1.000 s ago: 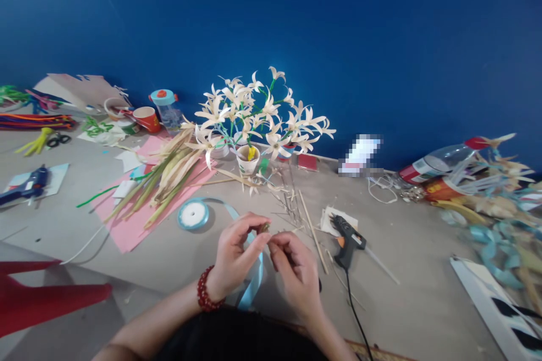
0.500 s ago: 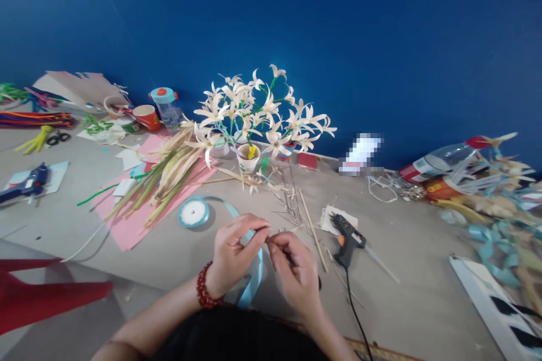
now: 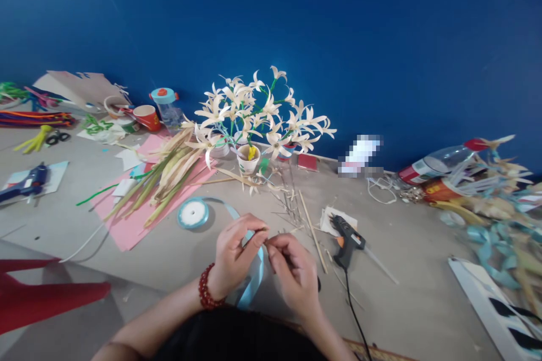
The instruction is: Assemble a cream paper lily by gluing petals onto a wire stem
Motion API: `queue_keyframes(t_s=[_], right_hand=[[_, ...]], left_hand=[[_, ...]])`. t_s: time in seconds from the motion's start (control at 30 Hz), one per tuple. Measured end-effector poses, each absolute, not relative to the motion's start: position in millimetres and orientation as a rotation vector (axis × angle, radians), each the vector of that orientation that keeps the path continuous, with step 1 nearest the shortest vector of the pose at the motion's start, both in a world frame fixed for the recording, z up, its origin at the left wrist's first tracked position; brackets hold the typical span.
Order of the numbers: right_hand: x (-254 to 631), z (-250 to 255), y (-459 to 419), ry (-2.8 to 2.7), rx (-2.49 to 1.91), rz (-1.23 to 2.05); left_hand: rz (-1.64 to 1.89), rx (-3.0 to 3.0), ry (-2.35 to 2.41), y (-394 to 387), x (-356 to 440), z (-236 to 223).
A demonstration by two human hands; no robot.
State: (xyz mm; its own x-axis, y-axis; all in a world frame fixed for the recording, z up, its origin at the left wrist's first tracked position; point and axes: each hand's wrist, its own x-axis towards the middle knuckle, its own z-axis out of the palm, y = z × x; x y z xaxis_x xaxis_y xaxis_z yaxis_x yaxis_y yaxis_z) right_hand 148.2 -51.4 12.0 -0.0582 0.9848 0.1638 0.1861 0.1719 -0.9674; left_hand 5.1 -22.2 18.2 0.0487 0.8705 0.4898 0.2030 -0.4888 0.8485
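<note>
My left hand [image 3: 237,248], with a red bead bracelet at the wrist, is closed in a pinch of thumb and fingers. Close beside it, my right hand [image 3: 295,268] is pinched too, its fingertips almost meeting the left ones. Whatever thin thing lies between the fingertips is too small to make out. A light blue ribbon [image 3: 253,285] runs from its spool [image 3: 193,214] behind my left hand and down toward my lap. Whether the fingers hold the ribbon cannot be seen. Beyond the hands, white handmade flowers [image 3: 270,106] on green stems stand in paper cups [image 3: 248,164].
A black glue gun [image 3: 349,240] lies right of my hands, its cord trailing to the front edge. Dried husks [image 3: 169,172] rest on pink paper [image 3: 126,235] at left. Thin sticks [image 3: 312,230] lie ahead. A bottle [image 3: 440,162] and a power strip [image 3: 478,307] are at right.
Both hands stay nearly in place, fingertips still close together. The fingers have shifted only slightly. Nothing else on the table has moved.
</note>
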Motion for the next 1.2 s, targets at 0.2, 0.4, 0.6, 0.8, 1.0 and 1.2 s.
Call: queue_keyframes(t_s=[0.2,0.4,0.6,0.8,1.0,1.2], right_hand=[[148.4,11.9,-52.1,-1.409,-1.243,1.058],[149.6,10.4,-54.9,-1.456,-1.229,1.01],[148.9,8.0,-55.1,-1.457,-1.246,1.003],[146.8,8.2,-55.5,-1.428,-1.197,1.063],[147.6,7.8,-55.8,-1.417,-1.21,1.066],[147.1,2.6,-54.1,-1.373,-1.198,1.117]], left_hand=[[1.43,1.686,1.029,-22.9,3.1,16.5],[1.446,1.641,1.029,-22.4,2.8,14.0],[1.368,1.457,1.031,-23.0,4.8,13.8],[1.449,1.396,0.952,-22.6,10.0,13.3],[1.442,1.469,0.936,-21.5,8.7,14.5],[1.453,1.54,0.962,-21.7,8.3,18.5]])
